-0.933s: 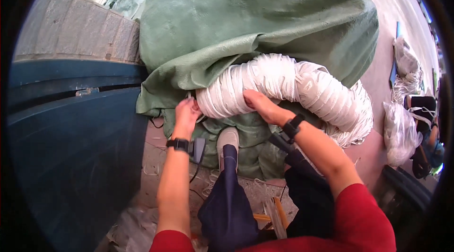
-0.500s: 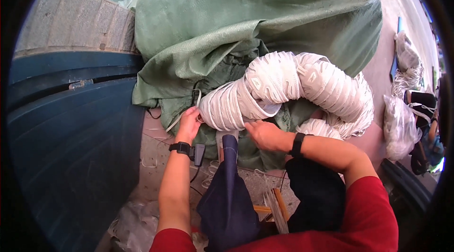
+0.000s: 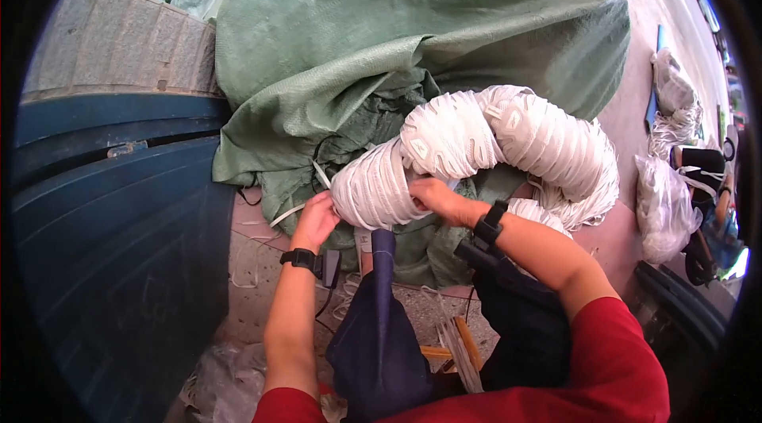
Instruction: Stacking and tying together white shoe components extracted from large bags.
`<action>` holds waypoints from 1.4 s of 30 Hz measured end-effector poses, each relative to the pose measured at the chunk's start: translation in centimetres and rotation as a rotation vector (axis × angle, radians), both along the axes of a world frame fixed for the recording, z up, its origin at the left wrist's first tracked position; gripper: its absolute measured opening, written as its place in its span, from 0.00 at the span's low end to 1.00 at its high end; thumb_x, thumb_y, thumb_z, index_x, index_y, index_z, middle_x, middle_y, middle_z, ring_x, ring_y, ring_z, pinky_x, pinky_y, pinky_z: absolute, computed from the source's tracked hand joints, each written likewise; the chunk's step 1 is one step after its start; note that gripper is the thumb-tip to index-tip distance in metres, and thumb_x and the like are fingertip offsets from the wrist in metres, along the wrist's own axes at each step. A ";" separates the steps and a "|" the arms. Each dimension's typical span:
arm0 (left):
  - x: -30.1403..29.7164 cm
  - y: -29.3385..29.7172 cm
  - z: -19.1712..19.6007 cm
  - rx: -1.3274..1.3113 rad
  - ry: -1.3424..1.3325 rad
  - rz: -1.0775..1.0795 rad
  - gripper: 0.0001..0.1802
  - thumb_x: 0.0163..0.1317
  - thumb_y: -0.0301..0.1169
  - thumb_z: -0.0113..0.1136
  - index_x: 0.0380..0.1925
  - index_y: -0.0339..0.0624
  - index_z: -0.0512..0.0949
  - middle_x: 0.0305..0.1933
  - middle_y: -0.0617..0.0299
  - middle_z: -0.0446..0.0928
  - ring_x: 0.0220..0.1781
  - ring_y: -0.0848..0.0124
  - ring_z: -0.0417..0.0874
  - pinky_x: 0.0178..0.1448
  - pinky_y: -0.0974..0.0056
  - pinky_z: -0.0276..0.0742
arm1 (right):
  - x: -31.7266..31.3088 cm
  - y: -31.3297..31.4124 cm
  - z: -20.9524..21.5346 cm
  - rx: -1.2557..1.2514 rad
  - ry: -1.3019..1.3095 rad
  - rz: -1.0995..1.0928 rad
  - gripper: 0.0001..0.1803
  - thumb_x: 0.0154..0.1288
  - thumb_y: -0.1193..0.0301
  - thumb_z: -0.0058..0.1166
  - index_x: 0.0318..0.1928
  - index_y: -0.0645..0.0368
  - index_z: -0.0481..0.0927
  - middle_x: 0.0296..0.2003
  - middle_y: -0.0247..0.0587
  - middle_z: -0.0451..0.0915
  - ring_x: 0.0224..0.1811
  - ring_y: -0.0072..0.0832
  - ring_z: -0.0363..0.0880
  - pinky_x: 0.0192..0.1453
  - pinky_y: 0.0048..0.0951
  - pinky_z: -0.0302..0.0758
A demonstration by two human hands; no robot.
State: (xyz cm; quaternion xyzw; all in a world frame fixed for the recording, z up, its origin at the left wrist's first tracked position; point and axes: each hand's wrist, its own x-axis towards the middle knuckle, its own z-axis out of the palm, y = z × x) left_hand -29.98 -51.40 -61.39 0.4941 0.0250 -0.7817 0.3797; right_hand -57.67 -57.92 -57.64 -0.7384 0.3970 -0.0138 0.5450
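Observation:
A long curved stack of nested white shoe uppers (image 3: 452,133) lies across a green woven sack and bends down to the right. My left hand (image 3: 317,221) is closed at the stack's left end, its fingertips partly hidden against the edge. My right hand (image 3: 444,199) grips the lower rim of the uppers near the front section, with its fingertips tucked inside the fold. A white cord (image 3: 286,215) runs beside my left hand. Below the stack's front end is my knee in dark blue cloth (image 3: 379,296).
The large green woven sack (image 3: 333,10) fills the far side. A dark blue panel (image 3: 119,248) stands at left under a grey stone ledge (image 3: 119,38). At right lie a clear plastic bag (image 3: 665,209) and another white bundle (image 3: 675,98). Wooden slats (image 3: 459,351) show between my legs.
My right hand has shifted slightly up, its fingers now inside the fold of the uppers. The front of the stack has turned a little; my left hand stays at its end.

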 end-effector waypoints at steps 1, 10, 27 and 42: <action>-0.2 0.1 0.9 0.006 -0.003 0.000 0.13 0.60 0.25 0.43 0.45 0.34 0.68 0.45 0.58 0.73 0.46 0.68 0.75 0.49 0.64 0.72 | 0.0 -0.9 0.5 -0.051 0.116 0.219 0.12 0.61 0.70 0.39 0.38 0.65 0.73 0.34 0.40 0.74 0.35 0.29 0.72 0.42 0.33 0.68; -1.5 -0.1 4.1 -0.028 0.064 0.032 0.14 0.60 0.24 0.44 0.46 0.33 0.68 0.47 0.55 0.72 0.49 0.68 0.73 0.55 0.63 0.69 | 1.6 -3.7 1.2 1.124 -0.448 -0.511 0.15 0.62 0.73 0.40 0.49 0.66 0.69 0.45 0.42 0.74 0.44 0.28 0.74 0.51 0.30 0.70; -3.8 -1.5 7.1 -0.078 -0.292 -0.473 0.11 0.54 0.22 0.52 0.38 0.35 0.75 0.38 0.60 0.77 0.35 0.73 0.78 0.40 0.69 0.73 | -1.2 0.1 -4.5 1.578 -0.588 -0.471 0.18 0.62 0.71 0.44 0.52 0.66 0.67 0.47 0.41 0.73 0.43 0.27 0.75 0.52 0.34 0.69; -6.1 -1.2 5.2 0.030 -0.101 -0.257 0.22 0.52 0.24 0.57 0.50 0.37 0.68 0.51 0.59 0.71 0.48 0.70 0.74 0.49 0.65 0.71 | 0.1 -1.3 -0.2 1.572 -0.327 -0.650 0.19 0.63 0.68 0.45 0.51 0.65 0.67 0.46 0.41 0.74 0.41 0.26 0.75 0.47 0.33 0.72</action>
